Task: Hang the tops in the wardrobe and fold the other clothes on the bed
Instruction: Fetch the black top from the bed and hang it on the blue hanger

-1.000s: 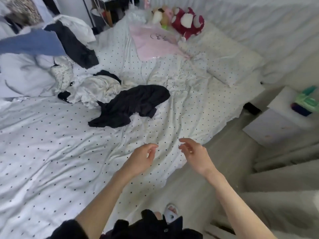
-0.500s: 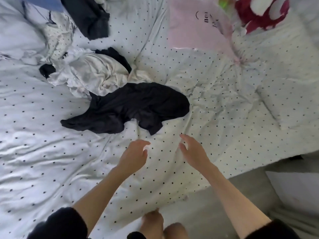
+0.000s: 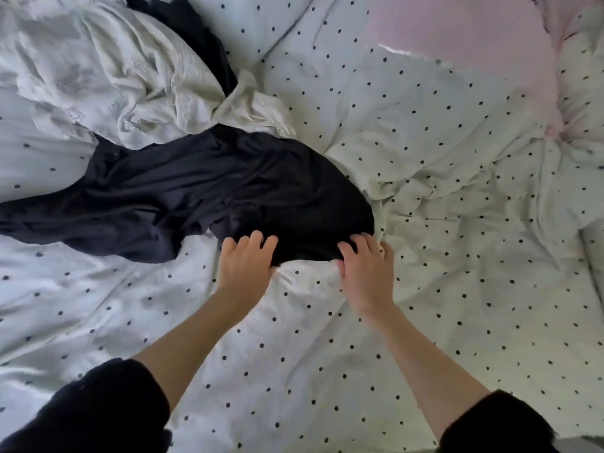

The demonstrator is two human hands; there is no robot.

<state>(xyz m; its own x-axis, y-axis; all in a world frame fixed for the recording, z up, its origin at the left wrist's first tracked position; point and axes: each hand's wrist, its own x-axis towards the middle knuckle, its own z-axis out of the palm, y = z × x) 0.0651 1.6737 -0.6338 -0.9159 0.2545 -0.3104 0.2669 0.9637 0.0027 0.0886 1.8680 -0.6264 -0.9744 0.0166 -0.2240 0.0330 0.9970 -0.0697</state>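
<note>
Head view: both hands are now on the dark garment (image 3: 209, 194), where half a second ago they hovered just short of its near hem, over bare sheet. The left hand (image 3: 243, 261) lies on the near edge of the garment, fingers curled over the hem and knuckles up; whether the thumb has gone under the cloth cannot be told. The right hand (image 3: 367, 266) is at the same hem just to the right, fingertips bent onto the dark fabric at the garment's rounded right end, with a small ridge of sheet bunched up between the two hands. The grip looks like a curl of the fingers around the edge on both sides, neither hand flat. The camera has come in closer and lower than before: the garment fills the middle of the frame, and the floor and bedside no longer show. The garment itself lies crumpled across the middle of the bed (image 3: 327, 354), its left end running off the left edge of the picture, shape much as before. Touching its far side is the crumpled white garment (image 3: 117, 76), with another dark piece (image 3: 199, 37) partly under it, toward the far left corner. A pink pillow (image 3: 474, 53) sits at the far right. Black sleeves (image 3: 98, 416) cover both arms to the elbow.
</note>
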